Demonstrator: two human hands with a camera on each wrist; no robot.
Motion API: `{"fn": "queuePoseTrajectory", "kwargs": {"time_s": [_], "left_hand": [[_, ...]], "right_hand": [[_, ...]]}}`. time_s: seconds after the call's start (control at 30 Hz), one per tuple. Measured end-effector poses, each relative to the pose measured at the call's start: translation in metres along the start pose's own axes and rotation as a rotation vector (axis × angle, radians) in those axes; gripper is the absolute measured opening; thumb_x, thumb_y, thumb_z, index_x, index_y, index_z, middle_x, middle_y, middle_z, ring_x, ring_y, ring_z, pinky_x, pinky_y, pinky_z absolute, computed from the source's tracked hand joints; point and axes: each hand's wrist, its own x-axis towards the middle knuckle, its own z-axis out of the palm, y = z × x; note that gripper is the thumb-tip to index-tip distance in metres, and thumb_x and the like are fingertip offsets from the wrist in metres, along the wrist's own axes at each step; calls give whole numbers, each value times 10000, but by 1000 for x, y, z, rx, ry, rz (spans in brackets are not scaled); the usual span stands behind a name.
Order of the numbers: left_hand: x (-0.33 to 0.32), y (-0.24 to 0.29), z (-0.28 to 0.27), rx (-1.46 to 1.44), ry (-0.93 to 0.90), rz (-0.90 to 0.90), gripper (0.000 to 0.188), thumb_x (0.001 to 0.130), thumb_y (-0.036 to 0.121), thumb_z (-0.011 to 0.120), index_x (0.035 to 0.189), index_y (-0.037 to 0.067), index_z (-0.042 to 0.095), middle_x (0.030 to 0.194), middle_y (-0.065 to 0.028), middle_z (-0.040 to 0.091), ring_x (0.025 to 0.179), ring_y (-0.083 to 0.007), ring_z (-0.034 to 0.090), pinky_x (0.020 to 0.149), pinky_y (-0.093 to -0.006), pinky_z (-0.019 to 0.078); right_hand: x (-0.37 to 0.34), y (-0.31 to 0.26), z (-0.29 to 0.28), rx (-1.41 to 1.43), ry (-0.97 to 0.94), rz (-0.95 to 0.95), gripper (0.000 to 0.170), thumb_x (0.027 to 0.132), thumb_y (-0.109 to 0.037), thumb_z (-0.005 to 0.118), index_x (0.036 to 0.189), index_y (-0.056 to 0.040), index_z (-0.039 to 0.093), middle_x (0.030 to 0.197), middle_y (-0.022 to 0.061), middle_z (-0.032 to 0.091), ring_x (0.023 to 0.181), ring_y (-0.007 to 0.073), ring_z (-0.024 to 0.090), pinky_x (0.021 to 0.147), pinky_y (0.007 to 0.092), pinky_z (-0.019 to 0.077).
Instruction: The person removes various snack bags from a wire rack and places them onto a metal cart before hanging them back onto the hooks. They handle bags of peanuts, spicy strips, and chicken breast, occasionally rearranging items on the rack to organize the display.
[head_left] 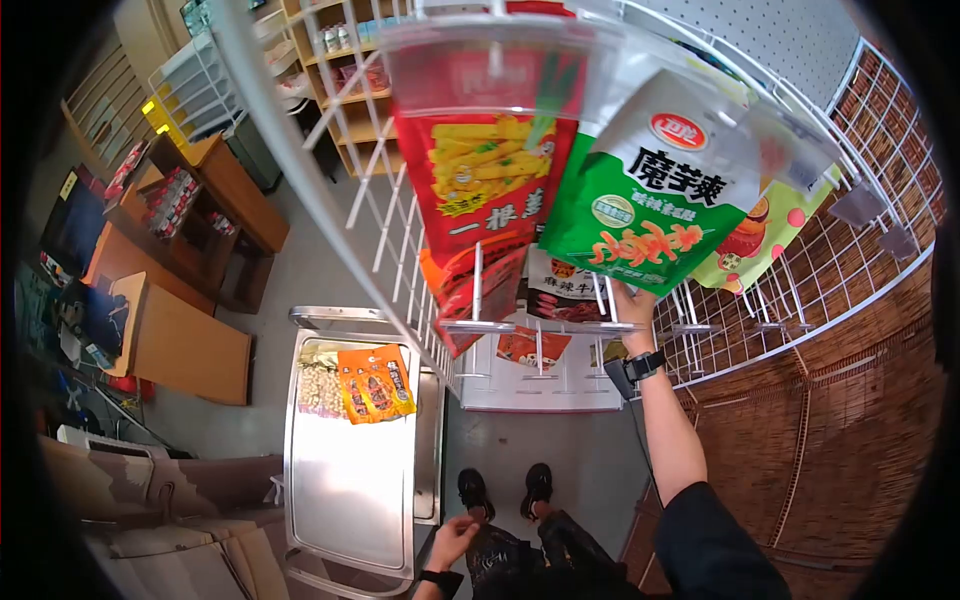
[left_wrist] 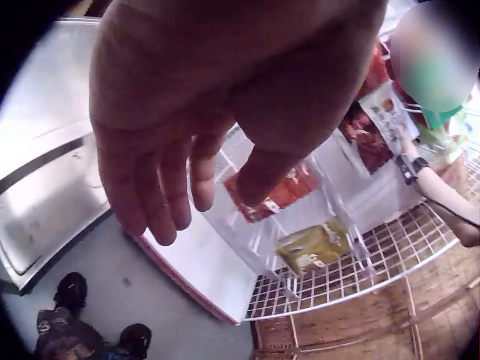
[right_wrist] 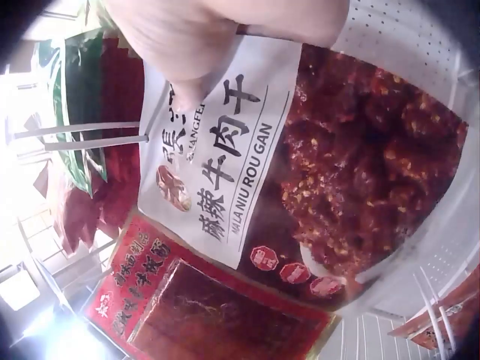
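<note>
In the right wrist view my right hand (right_wrist: 202,37) pinches the white top of a beef jerky bag (right_wrist: 367,180), whose dark red lower part pictures meat. A flat red snack packet (right_wrist: 217,300) overlaps the bag's lower edge there. From the head view, the same hand reaches in below a green and silver snack pouch (head_left: 650,190), which partly hides its fingers. My left hand (head_left: 452,543) hangs low by my leg, beside the metal cart. The left wrist view shows its fingers loosely bent, holding nothing.
Red snack bags (head_left: 490,170) hang from hooks on a white wire rack (head_left: 400,250). Lower hooks carry a yellow-green packet (left_wrist: 313,247). On the metal cart (head_left: 350,490) lie orange packets (head_left: 376,384) beside a clear bag of pale pieces (head_left: 320,385). Wooden shelving (head_left: 240,190) stands at left.
</note>
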Motion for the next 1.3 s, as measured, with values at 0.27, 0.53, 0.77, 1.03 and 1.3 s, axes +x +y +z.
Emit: {"fn": "queuePoseTrajectory", "kwargs": {"time_s": [0.27, 0.53, 0.77, 1.03, 1.3], "left_hand": [[9, -87, -73, 18, 176, -26, 326, 824, 277, 638, 964, -17, 662, 849, -138, 698, 825, -214, 671, 751, -325, 516], [93, -54, -145, -190, 391, 16, 288, 759, 270, 756, 748, 2, 651, 651, -37, 627, 610, -107, 563, 614, -288, 484], [179, 16, -205, -530, 561, -101, 220, 852, 187, 622, 908, -24, 645, 675, -86, 649, 545, -130, 606, 476, -270, 498], [220, 62, -184, 77, 418, -207, 561, 746, 574, 655, 701, 16, 698, 749, -165, 689, 654, -263, 680, 626, -374, 532], [240, 60, -116, -211, 625, -437, 1135, 562, 757, 699, 1098, -203, 418, 1126, -357, 516, 1060, -410, 560, 912, -430, 457]], "right_hand": [[-33, 44, -44, -458, 160, 63, 387, 849, -119, 671, 1180, 25, 530, 1123, 82, 586, 996, 131, 531, 847, 271, 422], [-213, -11, -61, -201, -495, 405, 251, 879, -84, 627, 1115, -33, 559, 925, 40, 613, 833, 99, 571, 758, 252, 480], [-367, -18, -103, -518, -475, 926, 244, 854, -73, 660, 1082, -24, 587, 894, 52, 667, 796, 124, 628, 703, 249, 505], [-401, -35, -83, -468, -345, 1173, 268, 876, -113, 635, 1114, -11, 569, 962, 84, 681, 848, 151, 644, 729, 278, 503], [-390, -20, -65, -430, -414, 1168, 246, 897, -109, 604, 1115, -4, 563, 971, 100, 670, 856, 168, 644, 739, 287, 511]]}}
